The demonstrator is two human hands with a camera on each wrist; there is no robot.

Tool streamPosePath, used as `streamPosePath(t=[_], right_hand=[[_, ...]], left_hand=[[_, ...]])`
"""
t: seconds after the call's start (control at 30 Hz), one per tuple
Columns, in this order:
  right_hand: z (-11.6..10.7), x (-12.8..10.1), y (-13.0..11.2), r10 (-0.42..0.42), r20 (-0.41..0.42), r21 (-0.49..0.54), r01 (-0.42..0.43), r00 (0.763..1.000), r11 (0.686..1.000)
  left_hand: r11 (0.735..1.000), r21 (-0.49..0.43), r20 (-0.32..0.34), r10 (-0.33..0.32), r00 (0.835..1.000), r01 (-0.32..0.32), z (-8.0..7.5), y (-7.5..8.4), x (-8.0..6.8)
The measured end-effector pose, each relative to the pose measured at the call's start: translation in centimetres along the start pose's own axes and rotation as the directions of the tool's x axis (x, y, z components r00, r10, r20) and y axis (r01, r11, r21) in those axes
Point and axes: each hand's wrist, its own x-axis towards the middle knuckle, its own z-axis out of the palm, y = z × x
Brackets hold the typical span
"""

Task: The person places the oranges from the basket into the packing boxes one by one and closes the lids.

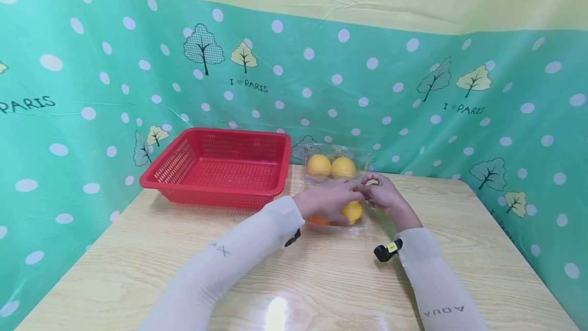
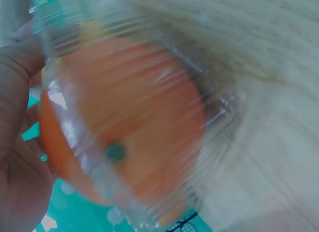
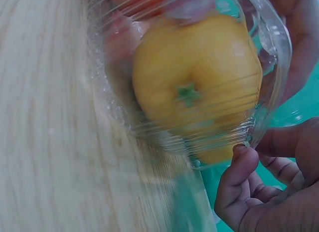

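A clear plastic fruit container (image 1: pixel 360 225) stands on the table with round fruit inside. Reaching over its top, my left hand (image 1: pixel 328 201) grips it, with the thumb toward the front and fingers across the lid side. My right hand (image 1: pixel 383 195) pinches the rim at the right corner between thumb and finger. An orange fruit with a green stem dot (image 2: pixel 129 117) shows through the ribbed wall in the left wrist view. Next to it is a yellow fruit with a star-shaped green stem (image 3: pixel 194 72). Behind lie two yellow-orange fruits (image 1: pixel 343 168) under clear plastic; whether this is a separate container I cannot tell.
A red perforated plastic basket (image 1: pixel 211 194) stands at the back left of the wooden table (image 1: pixel 331 280), with no contents visible. Green polka-dot cloth (image 1: pixel 275 91) hangs behind and along the table's sides.
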Motion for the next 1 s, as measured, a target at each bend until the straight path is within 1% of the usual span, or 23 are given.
streamPosePath(t=[0.07,0.17,0.4,0.53,0.6,0.7,0.77,0.9,0.97,1.0], right_hand=[[-0.1,0.1,0.1,0.001,0.002,-0.003,-0.001,1.0,1.0],[-0.2,0.3,0.3,0.011,-0.004,0.005,-0.011,1.0,1.0],[-0.3,0.4,0.3,0.021,-0.01,0.001,-0.021,1.0,1.0],[-0.3,0.3,0.2,0.014,-0.009,-0.005,-0.014,1.0,1.0],[-0.3,0.2,0.1,0.01,-0.006,-0.013,-0.01,1.0,1.0],[-0.4,0.2,0.2,0.008,-0.011,-0.011,-0.008,1.0,1.0],[-0.3,0.3,0.3,0.006,-0.011,-0.01,-0.006,1.0,1.0],[-0.2,0.3,0.4,0.008,-0.005,-0.001,-0.008,1.0,1.0],[-0.2,0.3,0.4,0.009,-0.008,0.005,-0.009,1.0,1.0],[-0.2,0.3,0.4,0.011,-0.011,0.007,-0.011,1.0,1.0]], left_hand=[[1.0,0.008,-0.007,-0.01,1.0,0.01,-0.5,-0.1,-0.2],[1.0,0.025,-0.036,-0.018,0.999,0.019,-1.4,-0.2,-0.6],[0.999,0.036,-0.104,0.015,0.994,-0.011,-3.8,-0.4,-1.9],[0.998,0.066,-0.163,0.02,0.986,-0.009,-4.8,-0.9,-2.6],[0.997,0.078,-0.203,0.024,0.979,-0.008,-5.1,-1.2,-2.9],[0.997,0.082,-0.269,0.036,0.962,-0.014,-5.6,-1.7,-3.3],[0.996,0.081,-0.322,0.048,0.945,-0.023,-5.8,-2.0,-3.6],[0.998,0.063,-0.44,0.056,0.896,-0.032,-6.5,-3.0,-4.4],[0.999,0.039,-0.486,0.042,0.873,-0.026,-6.8,-3.6,-4.8],[1.0,0.024,-0.502,0.028,0.864,-0.019,-7.0,-3.9,-5.0]])
